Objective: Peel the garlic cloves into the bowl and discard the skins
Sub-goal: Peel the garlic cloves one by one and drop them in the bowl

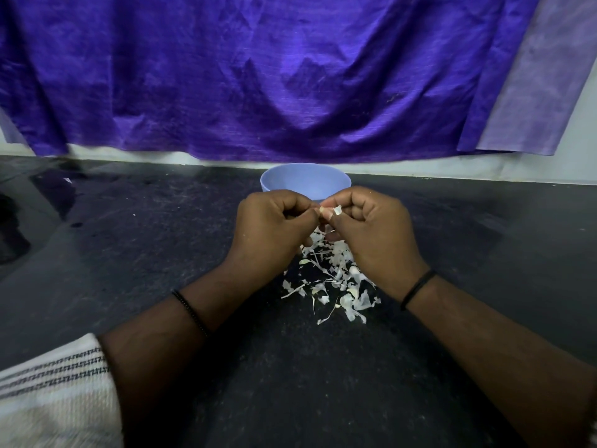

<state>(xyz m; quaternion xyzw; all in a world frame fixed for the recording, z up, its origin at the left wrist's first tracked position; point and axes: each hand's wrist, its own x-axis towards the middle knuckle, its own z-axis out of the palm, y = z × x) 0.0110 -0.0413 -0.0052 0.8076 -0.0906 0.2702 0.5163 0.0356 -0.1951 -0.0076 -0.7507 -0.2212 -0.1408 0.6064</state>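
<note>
A garlic clove (324, 212) is pinched between the fingertips of the left hand (274, 226) and the right hand (371, 227), both curled around it. The bowl (305, 181) lies just beyond, the skins (329, 279) directly beneath on the surface (161, 253).

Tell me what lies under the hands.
Under the left hand and right hand, a pile of garlic skins litters the dark counter; its far part is covered.
</note>
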